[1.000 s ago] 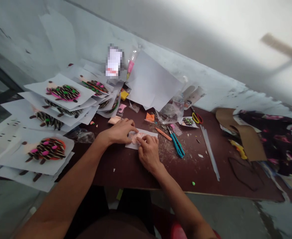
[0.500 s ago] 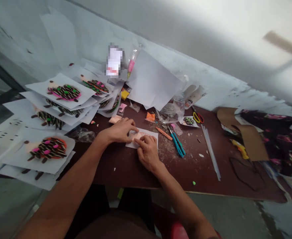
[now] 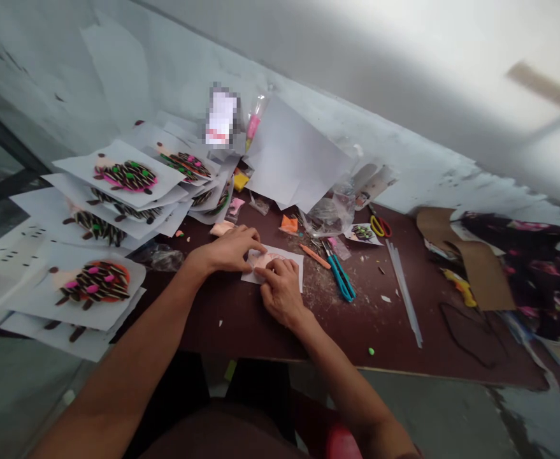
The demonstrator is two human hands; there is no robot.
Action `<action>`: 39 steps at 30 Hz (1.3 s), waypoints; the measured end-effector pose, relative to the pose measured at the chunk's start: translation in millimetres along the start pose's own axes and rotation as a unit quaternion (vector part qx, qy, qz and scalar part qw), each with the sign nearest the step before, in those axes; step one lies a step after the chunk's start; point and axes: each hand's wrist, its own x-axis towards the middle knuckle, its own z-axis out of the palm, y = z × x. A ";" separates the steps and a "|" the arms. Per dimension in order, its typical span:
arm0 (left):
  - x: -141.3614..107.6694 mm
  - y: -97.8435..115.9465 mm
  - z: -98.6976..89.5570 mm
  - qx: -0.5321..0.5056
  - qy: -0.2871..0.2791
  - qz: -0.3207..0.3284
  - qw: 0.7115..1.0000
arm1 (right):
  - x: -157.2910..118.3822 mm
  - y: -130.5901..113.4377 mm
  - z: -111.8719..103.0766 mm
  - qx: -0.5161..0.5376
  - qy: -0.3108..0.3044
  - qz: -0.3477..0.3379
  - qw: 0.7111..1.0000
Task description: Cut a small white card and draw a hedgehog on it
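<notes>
A small white paper card [image 3: 292, 280] lies on the dark red table, with a pale peach, clay-like layer [image 3: 269, 258] spread on it. My left hand [image 3: 234, 248] rests at the card's left edge, fingers stretched over the corner and nothing gripped. Coming from the front right, my right hand [image 3: 282, 290] has its index finger extended onto the peach layer, the other fingers loosely bent. The fingers cover part of the layer. Just behind my left hand is a packet of peach material [image 3: 222, 227].
At left are stacked paper sheets bearing hedgehog figures [image 3: 125, 175]. Right of the card lie an orange stick [image 3: 315, 255], teal-handled cutters [image 3: 341, 280], scissors [image 3: 381, 225] and clear strips [image 3: 405, 296]. Farther right are a yellow glue gun [image 3: 461, 287] and brown cardboard [image 3: 487, 274].
My right hand has shifted slightly left over the card, its index fingertip still on the peach layer. My left hand stays at the card's left edge.
</notes>
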 end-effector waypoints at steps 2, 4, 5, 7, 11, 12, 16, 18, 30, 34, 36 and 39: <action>0.3 -0.5 0.6 0.001 0.003 0.004 1.000 | -0.1 0.3 0.8 -0.004 0.008 -0.003 1.000; 0.8 -1.9 1.8 0.002 0.006 0.009 1.000 | 0.5 -0.9 1.2 -0.019 0.004 -0.006 1.000; 1.2 -2.8 2.5 0.003 0.007 0.012 1.000 | 1.1 -1.9 1.2 -0.028 -0.002 -0.007 1.000; 1.8 -4.5 3.9 0.003 0.009 0.015 1.000 | 2.3 -4.4 0.4 -0.046 -0.013 -0.005 0.999; 2.6 -6.1 5.1 0.000 0.011 0.013 1.000 | 3.8 -7.7 -2.4 -0.069 -0.019 -0.007 0.997; 2.5 -6.0 5.0 0.000 0.010 0.012 1.000 | 3.6 -7.7 -2.7 -0.072 -0.019 -0.010 0.997; 1.7 -4.7 3.3 0.002 0.009 0.014 1.000 | 0.7 -4.2 -2.3 -0.056 -0.008 -0.019 0.998; 1.1 -3.9 2.6 0.001 0.009 0.018 1.000 | -1.9 -1.3 -1.9 -0.037 0.014 -0.006 0.999; 1.0 -2.9 1.2 0.004 -0.003 0.017 1.000 | -5.3 -7.7 -1.0 -0.066 -0.005 0.011 0.998; 1.2 -1.6 0.8 0.014 -0.006 0.008 1.000 | -5.8 -6.7 -2.2 -0.022 -0.016 -0.001 1.000; 0.9 -1.4 1.0 0.017 -0.004 0.008 1.000 | -5.9 -4.7 -2.5 0.008 -0.021 -0.005 1.000; 0.5 -2.3 1.5 0.008 0.001 0.019 1.000 | -5.4 -1.7 -1.5 0.032 -0.009 0.003 0.999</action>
